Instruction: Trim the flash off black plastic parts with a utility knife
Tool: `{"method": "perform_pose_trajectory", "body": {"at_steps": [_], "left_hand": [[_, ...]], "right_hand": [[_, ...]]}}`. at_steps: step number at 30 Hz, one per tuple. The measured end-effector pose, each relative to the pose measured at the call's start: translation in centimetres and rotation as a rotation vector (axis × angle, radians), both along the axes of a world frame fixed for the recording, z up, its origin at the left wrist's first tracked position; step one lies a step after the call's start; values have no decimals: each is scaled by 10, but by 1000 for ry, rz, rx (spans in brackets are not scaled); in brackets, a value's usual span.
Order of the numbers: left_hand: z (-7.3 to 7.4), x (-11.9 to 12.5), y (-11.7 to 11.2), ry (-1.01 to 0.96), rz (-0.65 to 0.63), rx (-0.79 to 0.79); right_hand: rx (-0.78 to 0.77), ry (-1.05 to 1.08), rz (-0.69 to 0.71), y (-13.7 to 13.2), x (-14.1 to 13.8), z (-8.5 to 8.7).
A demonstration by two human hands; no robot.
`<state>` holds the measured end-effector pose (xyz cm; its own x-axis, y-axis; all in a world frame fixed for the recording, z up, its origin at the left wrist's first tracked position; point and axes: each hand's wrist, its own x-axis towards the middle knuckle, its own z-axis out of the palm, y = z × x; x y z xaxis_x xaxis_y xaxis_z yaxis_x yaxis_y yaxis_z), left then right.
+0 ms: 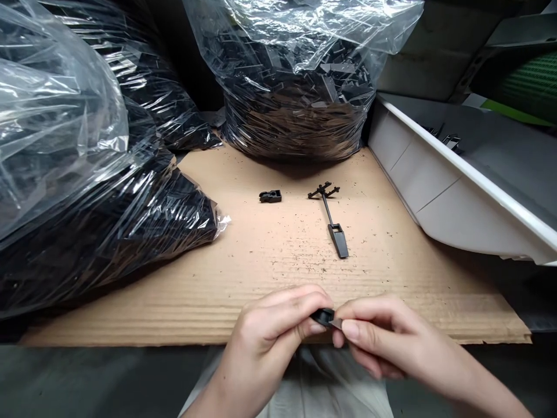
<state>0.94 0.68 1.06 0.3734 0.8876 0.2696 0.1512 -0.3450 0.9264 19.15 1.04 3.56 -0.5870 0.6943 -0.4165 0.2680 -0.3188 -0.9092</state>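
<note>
Near the front edge of the cardboard, my left hand (276, 325) is closed on a small black plastic part (322, 316), gripped between thumb and fingers. My right hand (387, 337) pinches a small grey blade (335, 323), most of it hidden by the fingers. The blade's tip touches the right end of the black part. Farther back on the cardboard lies another black plastic piece (270, 196). To its right is a black part with a wedge-shaped body (338, 241), a thin stem and a branched end (324, 190).
A cardboard sheet (243, 261) strewn with black shavings covers the work surface. A clear bag (296, 110) of black parts stands at the back, with more bagged black parts (130, 215) at left. A light grey bin (435, 174) on the right holds some parts.
</note>
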Motion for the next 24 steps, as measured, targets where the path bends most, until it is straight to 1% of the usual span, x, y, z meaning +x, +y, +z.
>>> {"method": "perform_pose_trajectory", "body": {"at_steps": [1,2,3,4,5,8,9,10,12,14,18,21,24], "left_hand": [[0,0,0,3,20,24],[-1,0,0,7,49,55],[-2,0,-1,14,80,89],[-3,0,-1,26,107,119],[-4,0,-2,43,124,141],[-9,2,-5,95,181,211],[-11,3,-6,110,200,243],[-13,3,-6,122,215,276],[-15,4,-8,143,225,339],[-16,4,-10,155,218,373],[-14,4,-10,155,211,397],[-13,4,-10,149,203,418],[-13,4,-9,147,187,423]], "right_hand": [[-145,61,58,2,2,1],[-243,112,101,3,4,2],[-282,139,109,2,5,2],[-259,135,69,0,4,3],[-178,99,-28,-3,3,2],[228,-91,-416,-18,-4,-5],[348,-145,-497,-23,-7,-9],[441,-178,-535,-27,-9,-13],[538,-195,-525,-31,-12,-20],[578,-191,-482,-32,-13,-23],[616,-209,-392,-29,-11,-21],[560,-224,-326,-25,-9,-15],[437,-220,-219,-19,-6,-9]]}}
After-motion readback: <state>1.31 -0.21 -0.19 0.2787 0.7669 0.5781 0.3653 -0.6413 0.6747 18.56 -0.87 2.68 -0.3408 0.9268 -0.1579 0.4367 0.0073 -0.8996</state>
